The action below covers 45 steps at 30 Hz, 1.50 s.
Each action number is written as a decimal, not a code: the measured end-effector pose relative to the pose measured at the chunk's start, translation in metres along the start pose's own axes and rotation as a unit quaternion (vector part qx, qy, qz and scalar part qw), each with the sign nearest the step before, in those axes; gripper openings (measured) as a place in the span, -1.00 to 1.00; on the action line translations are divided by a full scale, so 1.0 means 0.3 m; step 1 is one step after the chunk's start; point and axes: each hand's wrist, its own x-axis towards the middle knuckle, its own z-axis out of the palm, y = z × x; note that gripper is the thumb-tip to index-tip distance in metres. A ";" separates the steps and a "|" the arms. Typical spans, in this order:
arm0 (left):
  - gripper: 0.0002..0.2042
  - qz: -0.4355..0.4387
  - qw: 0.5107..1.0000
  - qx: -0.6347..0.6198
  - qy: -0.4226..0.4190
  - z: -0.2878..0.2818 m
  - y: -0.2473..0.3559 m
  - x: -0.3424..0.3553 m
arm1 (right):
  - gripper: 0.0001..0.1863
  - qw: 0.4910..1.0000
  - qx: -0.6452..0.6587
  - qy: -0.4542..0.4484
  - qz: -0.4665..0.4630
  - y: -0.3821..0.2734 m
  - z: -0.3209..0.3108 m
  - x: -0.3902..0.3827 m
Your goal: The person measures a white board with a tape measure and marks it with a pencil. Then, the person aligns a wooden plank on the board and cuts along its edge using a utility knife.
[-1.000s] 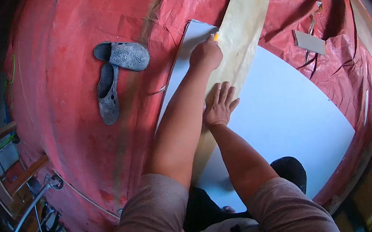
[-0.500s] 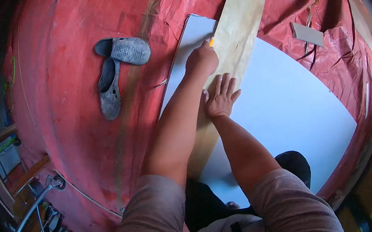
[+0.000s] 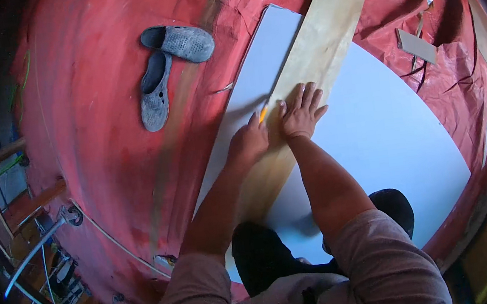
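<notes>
"What have you got in your grip?"

"My left hand (image 3: 248, 144) is closed around a slim orange tool (image 3: 262, 114). Only a short piece shows past my fingers, so I can't tell you what kind of tip it has. My right hand (image 3: 301, 120) grips nothing; it lies palm down, fingers spread, on the wooden board (image 3: 331, 28)."

"Where does the board lie?"

"Slantwise across the white sheet (image 3: 395, 116), which shows on both sides of it. The sheet lies on the red tarp (image 3: 97, 84). The tool is right beside the board's left edge."

"How do these things handle?"

"I'd judge the board stiff and fairly light, its face smooth enough to skid on the sheet. A broad, flat palm near the middle suits it better than a pinch at one edge. The sheet looks flat and rigid but thin; I'd expect its corners to chip or snap, so I'd lift it by two opposite edges. The tool must weigh next to nothing, best held low, close to the tip."

"And your arms?"

"Both reach forward from my body. The left bends at the elbow, its fist just left of the board; the right runs straighter, its hand farther forward than the left."
</notes>
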 end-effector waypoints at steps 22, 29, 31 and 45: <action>-0.56 0.127 0.978 -0.101 0.132 -0.174 0.376 0.454 | -0.09 1.000 0.025 -0.010 0.004 0.005 -0.006 0.013; -0.55 0.102 0.987 -0.054 0.115 -0.142 0.493 0.593 | -0.09 0.999 0.014 -0.031 0.011 0.007 -0.004 0.013; -0.56 0.119 0.984 -0.056 0.124 -0.132 0.492 0.606 | -0.09 0.999 0.015 -0.038 0.014 0.007 -0.005 0.013; -0.56 0.132 0.983 -0.066 0.111 -0.138 0.498 0.631 | -0.08 0.999 0.033 -0.022 0.003 0.007 -0.003 0.007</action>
